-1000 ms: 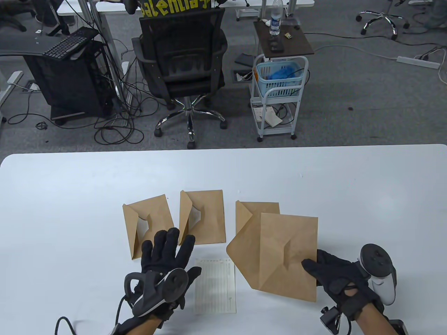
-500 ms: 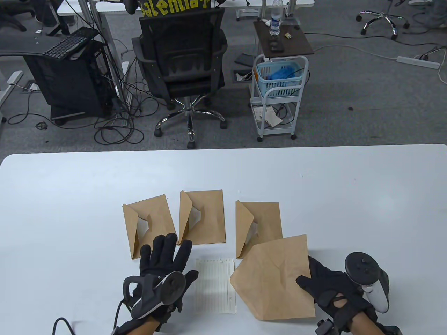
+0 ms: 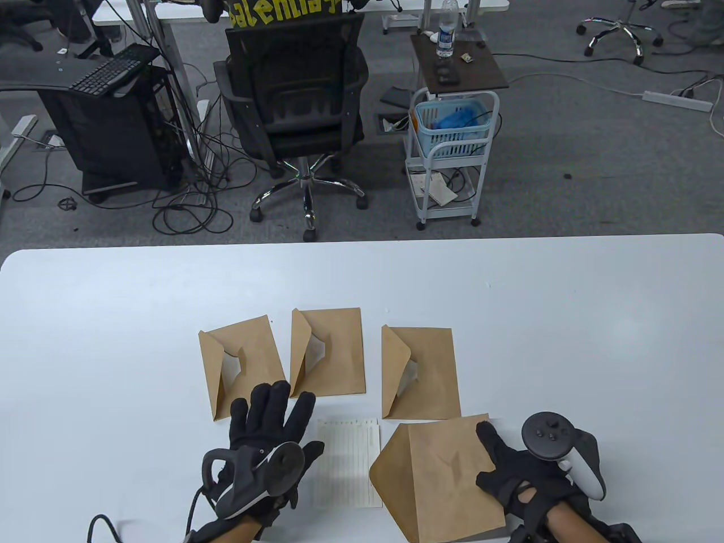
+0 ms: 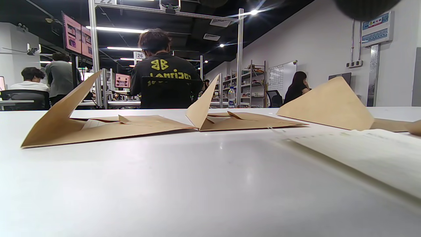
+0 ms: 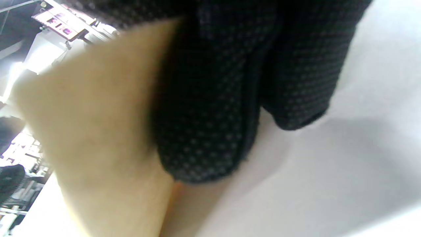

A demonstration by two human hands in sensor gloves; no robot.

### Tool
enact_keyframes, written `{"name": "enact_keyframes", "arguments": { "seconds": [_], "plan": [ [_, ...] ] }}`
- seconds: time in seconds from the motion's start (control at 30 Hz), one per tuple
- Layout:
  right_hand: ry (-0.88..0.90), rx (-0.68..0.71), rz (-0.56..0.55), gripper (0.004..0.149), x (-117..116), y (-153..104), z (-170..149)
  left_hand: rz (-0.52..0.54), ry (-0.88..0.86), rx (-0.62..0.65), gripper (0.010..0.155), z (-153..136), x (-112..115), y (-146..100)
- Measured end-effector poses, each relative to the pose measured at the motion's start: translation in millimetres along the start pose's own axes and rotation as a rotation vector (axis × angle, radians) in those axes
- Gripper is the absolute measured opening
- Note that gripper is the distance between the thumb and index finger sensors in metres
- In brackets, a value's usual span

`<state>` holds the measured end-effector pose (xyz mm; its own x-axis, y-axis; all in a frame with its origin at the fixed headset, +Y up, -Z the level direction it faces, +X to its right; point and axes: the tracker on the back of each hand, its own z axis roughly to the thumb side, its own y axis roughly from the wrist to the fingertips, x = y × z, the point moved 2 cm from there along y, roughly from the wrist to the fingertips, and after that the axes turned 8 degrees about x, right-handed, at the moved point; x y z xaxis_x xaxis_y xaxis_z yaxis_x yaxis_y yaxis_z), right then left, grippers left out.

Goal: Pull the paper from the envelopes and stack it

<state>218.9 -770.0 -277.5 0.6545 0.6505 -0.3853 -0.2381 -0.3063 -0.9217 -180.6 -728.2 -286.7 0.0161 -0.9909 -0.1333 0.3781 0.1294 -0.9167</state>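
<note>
Right wrist view alone: right hand's fingers (image 5: pixel 210 98) gripping envelope (image 5: pixel 98 131); left hand (image 3: pixel 266 435) flat, spread, empty.

Beyond the white table (image 3: pixel 113 294), a black mesh office chair (image 3: pixel 294 90) stands left of a white wheeled cart (image 3: pixel 452 164) holding a blue plastic basket (image 3: pixel 452 127).

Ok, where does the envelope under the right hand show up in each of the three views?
Table view: the big envelope lies bottom centre-right, the right hand pressing on its right edge.
Left wrist view: probably the raised brown flap at right, beyond the lined sheet; I cannot be sure.
Right wrist view: blurred tan surface on the left, beside the gloved fingers.
Shared landmark: the white table.
</note>
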Motion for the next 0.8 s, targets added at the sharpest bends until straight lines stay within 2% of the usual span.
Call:
{"name": "enact_keyframes", "arguments": {
  "seconds": [0.3, 0.63, 0.8],
  "plan": [
    [-0.386, 0.018, -0.043, 0.067, -5, 3, 21, -0.006, 0.000, 0.001, 0.076, 2, 0, 0],
    [-0.493, 0.014, -0.116, 0.062, -2, 10, 23, -0.011, 0.001, 0.005, 0.075, 5, 1, 1],
    [-0.586, 0.006, -0.091, 0.061, -7, 9, 26, -0.014, 0.004, 0.005, 0.076, 6, 1, 1]
  ]
}}
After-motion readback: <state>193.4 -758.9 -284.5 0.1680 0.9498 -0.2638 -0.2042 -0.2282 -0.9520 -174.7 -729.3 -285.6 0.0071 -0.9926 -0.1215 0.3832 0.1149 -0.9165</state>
